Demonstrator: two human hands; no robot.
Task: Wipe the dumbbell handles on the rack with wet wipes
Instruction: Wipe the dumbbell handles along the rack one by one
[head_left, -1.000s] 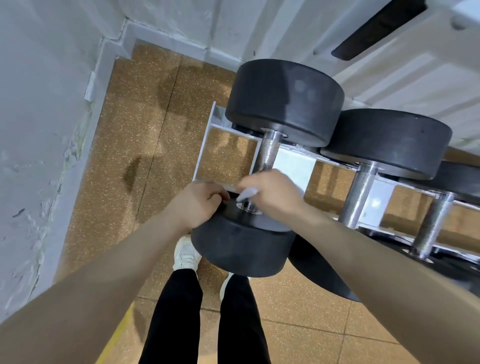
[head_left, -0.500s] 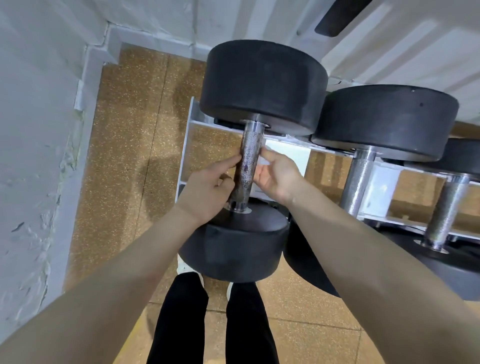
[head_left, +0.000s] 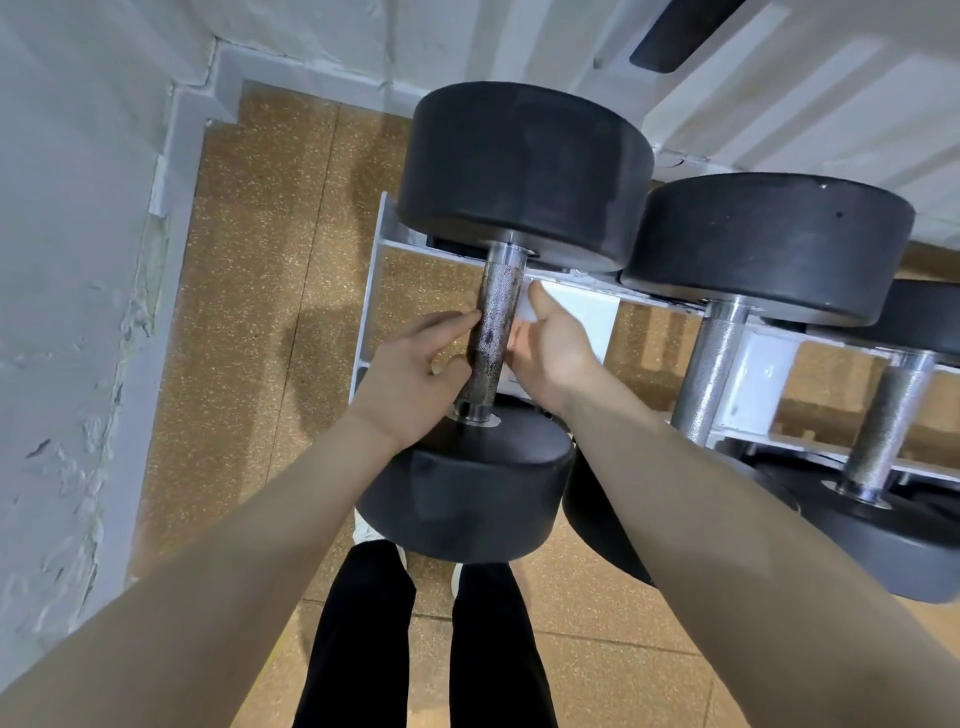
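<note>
The leftmost dumbbell lies on the white rack (head_left: 371, 291), its knurled, stained metal handle (head_left: 492, 322) running between two black round heads. My left hand (head_left: 415, 369) is against the handle's left side, fingers stretched toward it. On the handle's right side, my right hand (head_left: 550, 343) presses a white wet wipe (head_left: 522, 319); only a strip of the wipe shows between fingers and handle. I cannot see whether the wipe passes under the handle to my left hand.
Two more dumbbells with bright handles (head_left: 709, 374) (head_left: 883, 421) lie to the right on the same rack. A white wall (head_left: 78, 260) closes the left side, close by. Speckled brown floor (head_left: 260, 312) lies below, with my legs and white shoes under the near dumbbell head.
Both hands have gone from the handle's near end, by the lower head, up to its middle. They now sit on either side of the handle with the wipe against it.
</note>
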